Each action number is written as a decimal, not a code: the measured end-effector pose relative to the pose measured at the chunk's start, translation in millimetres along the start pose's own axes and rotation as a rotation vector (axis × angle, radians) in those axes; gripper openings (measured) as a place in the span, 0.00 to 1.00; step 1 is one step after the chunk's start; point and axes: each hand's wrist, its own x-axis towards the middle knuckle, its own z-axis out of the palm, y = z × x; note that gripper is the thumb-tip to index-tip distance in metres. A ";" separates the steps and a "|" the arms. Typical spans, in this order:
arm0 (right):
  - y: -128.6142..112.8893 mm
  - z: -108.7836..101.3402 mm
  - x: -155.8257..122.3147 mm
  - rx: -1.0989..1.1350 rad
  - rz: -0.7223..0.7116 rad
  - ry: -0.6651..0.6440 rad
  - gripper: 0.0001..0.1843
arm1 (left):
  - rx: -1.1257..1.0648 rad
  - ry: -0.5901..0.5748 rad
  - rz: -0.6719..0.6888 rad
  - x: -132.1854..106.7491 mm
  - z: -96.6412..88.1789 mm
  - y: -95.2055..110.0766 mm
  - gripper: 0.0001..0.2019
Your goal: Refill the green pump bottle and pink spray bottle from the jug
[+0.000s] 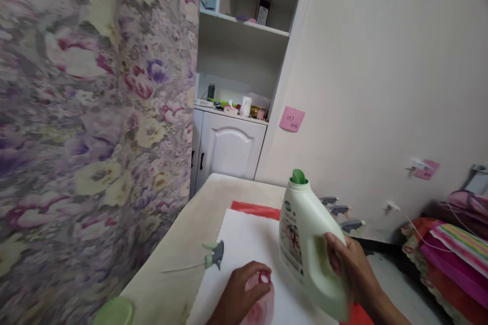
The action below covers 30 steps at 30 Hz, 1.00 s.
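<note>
My right hand [348,259] is wrapped round the handle of a large pale green detergent jug [305,233]. The jug is uncapped, with a green pouring spout [298,176] showing in its neck, and it tilts slightly. Beside it, my left hand [244,289] grips a pink see-through bottle [263,304] near its open mouth. A grey and green spray nozzle [216,256] with a thin tube lies to the left, at the edge of a white sheet [249,233]. A round green cap [114,311] sits at the lower left.
Several other spray heads [339,210] show behind the jug. Under the white sheet lies something red [255,209] on the cream table [163,259]. A floral curtain [95,111] hangs at left; a white cupboard [232,147] stands behind. Folded bedding [450,259] is at right.
</note>
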 end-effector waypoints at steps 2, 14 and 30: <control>-0.1 -18.0 -12.4 -0.051 0.051 -0.100 0.30 | -0.004 0.010 0.001 -0.5 1.2 1.7 0.09; -12.6 -69.6 -52.8 -0.231 0.158 -0.543 0.29 | -0.044 -0.002 0.016 -1.4 4.3 11.6 0.13; -10.6 -81.1 -54.6 -0.670 0.124 -0.608 0.21 | -0.106 -0.026 0.063 -2.9 5.5 6.2 0.11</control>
